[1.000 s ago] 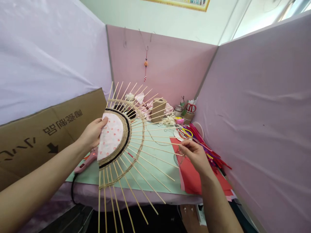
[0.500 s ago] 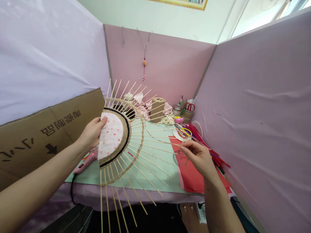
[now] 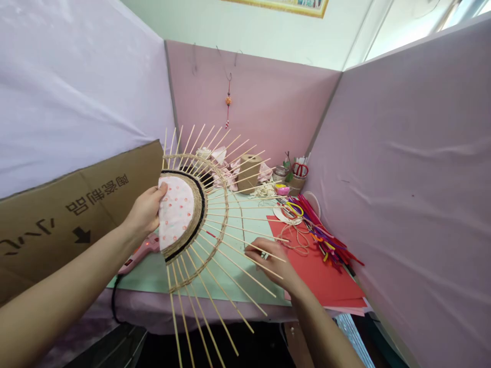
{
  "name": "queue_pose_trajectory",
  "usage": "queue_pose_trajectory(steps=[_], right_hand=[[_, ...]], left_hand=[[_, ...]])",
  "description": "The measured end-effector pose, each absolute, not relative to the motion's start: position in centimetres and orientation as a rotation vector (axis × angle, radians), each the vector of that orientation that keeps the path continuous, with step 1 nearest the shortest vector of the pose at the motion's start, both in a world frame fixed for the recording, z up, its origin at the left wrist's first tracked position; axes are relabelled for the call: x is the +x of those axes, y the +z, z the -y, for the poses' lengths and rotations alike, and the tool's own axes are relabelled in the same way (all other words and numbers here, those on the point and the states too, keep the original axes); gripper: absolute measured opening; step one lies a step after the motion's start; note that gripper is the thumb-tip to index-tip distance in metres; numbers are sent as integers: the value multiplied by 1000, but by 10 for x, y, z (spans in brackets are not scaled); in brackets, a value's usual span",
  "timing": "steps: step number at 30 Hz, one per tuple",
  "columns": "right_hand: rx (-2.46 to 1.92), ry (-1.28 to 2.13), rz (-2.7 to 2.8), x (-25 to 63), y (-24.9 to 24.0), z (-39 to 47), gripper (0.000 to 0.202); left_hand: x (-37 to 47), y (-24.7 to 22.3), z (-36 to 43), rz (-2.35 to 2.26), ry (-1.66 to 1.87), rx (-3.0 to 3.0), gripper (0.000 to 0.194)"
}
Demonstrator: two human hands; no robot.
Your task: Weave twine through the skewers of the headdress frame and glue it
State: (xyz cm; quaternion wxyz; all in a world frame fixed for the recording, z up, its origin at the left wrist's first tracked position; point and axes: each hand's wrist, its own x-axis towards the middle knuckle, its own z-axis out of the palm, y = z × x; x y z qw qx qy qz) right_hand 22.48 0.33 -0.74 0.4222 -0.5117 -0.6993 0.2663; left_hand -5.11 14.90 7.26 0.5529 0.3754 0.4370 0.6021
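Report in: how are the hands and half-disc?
Left hand holds half-disc at flat edge. Right hand pinches twine. Sticks cross over right hand.

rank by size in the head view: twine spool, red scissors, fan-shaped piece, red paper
Largest to smallest, as they look:
1. Fan-shaped piece, sticks included
2. Red paper
3. Twine spool
4. Red scissors, mainly handles showing
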Motion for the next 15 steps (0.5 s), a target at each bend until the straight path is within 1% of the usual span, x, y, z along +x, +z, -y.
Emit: queue_pose_trajectory(steps=[7, 15], right_hand=[[-1194, 672, 1976, 204, -13, -3, 19], [-1209, 702, 1901, 246, -20, 7, 27]], left_hand=[[-39, 73, -140, -1005, 1408, 852, 14], [-50, 72, -143, -1033, 1446, 857, 13]])
